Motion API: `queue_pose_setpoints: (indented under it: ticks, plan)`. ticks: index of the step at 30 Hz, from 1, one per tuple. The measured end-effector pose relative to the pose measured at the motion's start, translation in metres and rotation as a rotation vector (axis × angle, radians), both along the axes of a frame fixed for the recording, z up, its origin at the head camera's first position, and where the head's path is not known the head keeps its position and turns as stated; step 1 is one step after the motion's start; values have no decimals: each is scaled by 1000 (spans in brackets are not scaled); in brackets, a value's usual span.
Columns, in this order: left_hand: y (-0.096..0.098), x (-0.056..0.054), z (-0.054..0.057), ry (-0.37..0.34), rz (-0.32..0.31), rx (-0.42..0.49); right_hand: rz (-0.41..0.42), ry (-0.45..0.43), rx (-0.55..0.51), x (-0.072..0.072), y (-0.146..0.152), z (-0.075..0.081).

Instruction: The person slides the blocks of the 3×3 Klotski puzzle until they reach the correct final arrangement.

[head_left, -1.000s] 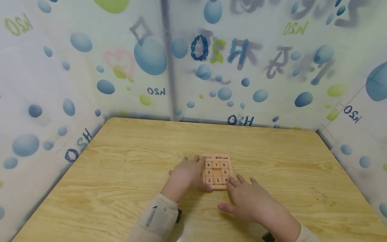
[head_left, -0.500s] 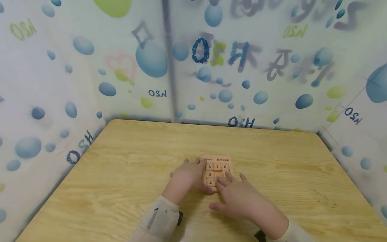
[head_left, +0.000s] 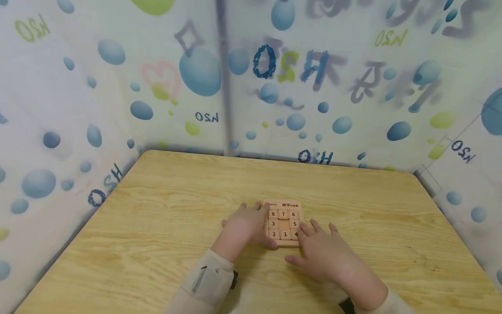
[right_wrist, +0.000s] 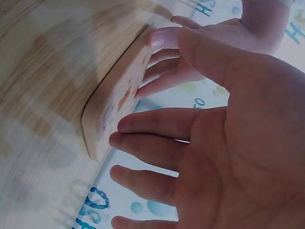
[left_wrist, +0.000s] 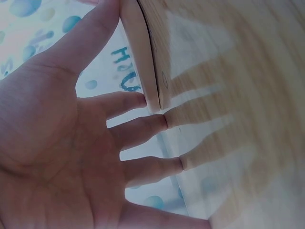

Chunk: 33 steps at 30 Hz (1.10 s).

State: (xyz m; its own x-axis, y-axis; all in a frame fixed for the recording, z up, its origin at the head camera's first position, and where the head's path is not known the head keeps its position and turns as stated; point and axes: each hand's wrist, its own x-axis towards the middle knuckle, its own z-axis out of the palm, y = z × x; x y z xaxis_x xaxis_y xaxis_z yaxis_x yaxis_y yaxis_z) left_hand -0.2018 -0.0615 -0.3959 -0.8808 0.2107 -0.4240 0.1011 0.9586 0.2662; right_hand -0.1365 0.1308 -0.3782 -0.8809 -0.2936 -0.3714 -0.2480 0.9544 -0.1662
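A pinkish wooden number slide puzzle (head_left: pixel 284 224) lies flat on the table. Its tiles read 8, 7, 6 on top, 3 and 5 either side of a gap, then 2, 1, 4. At its left side, my left hand (head_left: pixel 247 224) holds it between the thumb at the near corner and the index finger at the far corner; the left wrist view shows the puzzle's side edge (left_wrist: pixel 141 62) between them. My right hand (head_left: pixel 321 253) has its fingers extended by the lower right corner, partly covering tile 4. Fingertips hover close to the puzzle's face (right_wrist: pixel 114 98); contact is unclear.
The wood-grain table (head_left: pixel 176 187) stretches around the puzzle on all sides. Behind it and at both sides stand pale curtain-like walls (head_left: pixel 341 100) printed with blue and green drops. Beige sleeves (head_left: pixel 204 283) cover the forearms.
Half a second ago my right hand reached left over tiles 1, 4 and 5; now it has drawn back to the right edge. The left hand stays put, and the tile order looks the same.
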Motion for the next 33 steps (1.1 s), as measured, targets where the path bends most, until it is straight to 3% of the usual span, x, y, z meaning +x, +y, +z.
queue_pose_setpoints:
  ticks: [14,22,33]
  plan:
    - [1,1,5,-6,0,3,11,23,-8,-7,-1,-3]
    - [0,1,-1,-5,6,-5,62,49,-25,-17,-7,-3]
    - [-1,2,-2,27,-1,-17,45,39,-18,-26,-15,-2]
